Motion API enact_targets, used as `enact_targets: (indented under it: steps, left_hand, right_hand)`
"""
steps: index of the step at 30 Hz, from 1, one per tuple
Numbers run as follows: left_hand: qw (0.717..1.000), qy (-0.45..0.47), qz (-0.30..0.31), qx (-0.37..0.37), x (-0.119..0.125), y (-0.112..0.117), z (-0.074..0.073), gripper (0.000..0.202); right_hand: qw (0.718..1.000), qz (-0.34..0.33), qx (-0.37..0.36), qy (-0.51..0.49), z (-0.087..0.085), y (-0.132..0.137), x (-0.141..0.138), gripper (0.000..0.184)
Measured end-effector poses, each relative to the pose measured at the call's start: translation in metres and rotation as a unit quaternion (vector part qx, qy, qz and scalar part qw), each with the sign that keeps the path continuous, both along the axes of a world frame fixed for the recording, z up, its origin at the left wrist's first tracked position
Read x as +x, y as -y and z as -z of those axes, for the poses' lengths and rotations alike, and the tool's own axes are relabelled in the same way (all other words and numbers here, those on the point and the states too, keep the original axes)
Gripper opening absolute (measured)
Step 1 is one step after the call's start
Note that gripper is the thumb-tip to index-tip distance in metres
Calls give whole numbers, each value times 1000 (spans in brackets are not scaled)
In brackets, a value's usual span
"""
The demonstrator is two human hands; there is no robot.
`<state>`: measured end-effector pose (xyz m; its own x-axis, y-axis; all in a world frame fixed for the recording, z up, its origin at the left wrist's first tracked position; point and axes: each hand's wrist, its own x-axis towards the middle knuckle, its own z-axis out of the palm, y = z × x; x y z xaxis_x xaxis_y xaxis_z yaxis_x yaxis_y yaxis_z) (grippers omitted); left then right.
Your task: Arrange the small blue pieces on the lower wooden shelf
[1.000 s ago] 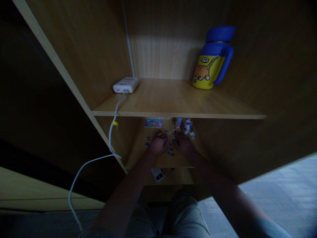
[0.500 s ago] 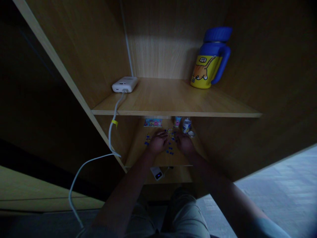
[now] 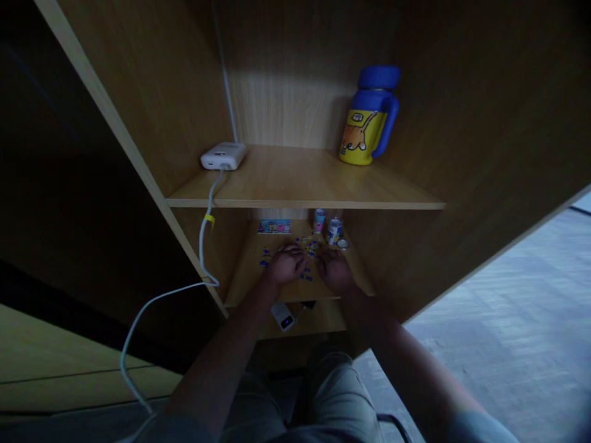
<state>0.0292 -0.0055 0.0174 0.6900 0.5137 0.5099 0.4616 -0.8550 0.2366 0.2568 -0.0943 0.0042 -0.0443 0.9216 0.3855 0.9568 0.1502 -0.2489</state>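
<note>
Over the middle shelf [image 3: 244, 283], my left hand [image 3: 287, 263] is curled, its fingertips bent down among small blue and yellow jigsaw pieces [image 3: 312, 247]. Just across from it, my right hand [image 3: 336, 271] is closed too, fingers drawn together at the right edge of the same pieces. Whatever either hand pinches is too small and dark to make out. More loose pieces [image 3: 264, 263] lie left of my left hand, and a few others [image 3: 305, 277] between my wrists. A colourful printed card [image 3: 274, 226] rests flat behind the left hand.
A printed can [image 3: 334, 232], a pink-and-blue can [image 3: 319, 221] and a round lid [image 3: 342, 244] stand behind my right hand. Above, the upper shelf [image 3: 295, 184] bears a white power bank [image 3: 224, 156] with a hanging cable [image 3: 202, 246] and a blue-yellow bottle [image 3: 364, 123]. Another power bank [image 3: 282, 316] lies below.
The whole view has shifted, so the cabinet's contents sit farther left in the picture. Both hands stay close together over the jigsaw pieces, with little visible change in their pose.
</note>
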Motion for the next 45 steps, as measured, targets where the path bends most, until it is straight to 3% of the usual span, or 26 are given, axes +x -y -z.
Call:
enact_targets:
  steps: [4, 8, 17, 21, 27, 32, 41, 45]
  left_hand:
    - [999, -29, -1, -20, 2, -3, 2, 20]
    - [999, -27, 9, -25, 2, -5, 5, 25]
    - [1000, -2, -18, 3, 1, -1, -3, 25]
    - [1000, 0, 12, 4, 1, 3, 0, 24]
    - [999, -24, 36, 6, 7, 18, 5, 46]
    - [1000, -20, 19, -2, 11, 15, 6, 38]
    - [999, -29, 37, 2, 10, 13, 3, 19]
    - [1000, -19, 20, 4, 10, 12, 7, 20]
  right_hand:
    - [999, 33, -12, 11, 4, -2, 1, 35]
    - [1000, 16, -5, 6, 6, -5, 3, 38]
    - [998, 51, 22, -3, 15, -11, 6, 43]
    - [998, 48, 35, -6, 19, -13, 8, 51]
    - [999, 13, 43, -4, 17, -16, 9, 36]
    - [1000, -2, 12, 0, 13, -17, 9, 22]
    - [1000, 19, 21, -7, 14, -20, 10, 31]
    - [997, 39, 66, -1, 18, -18, 11, 29]
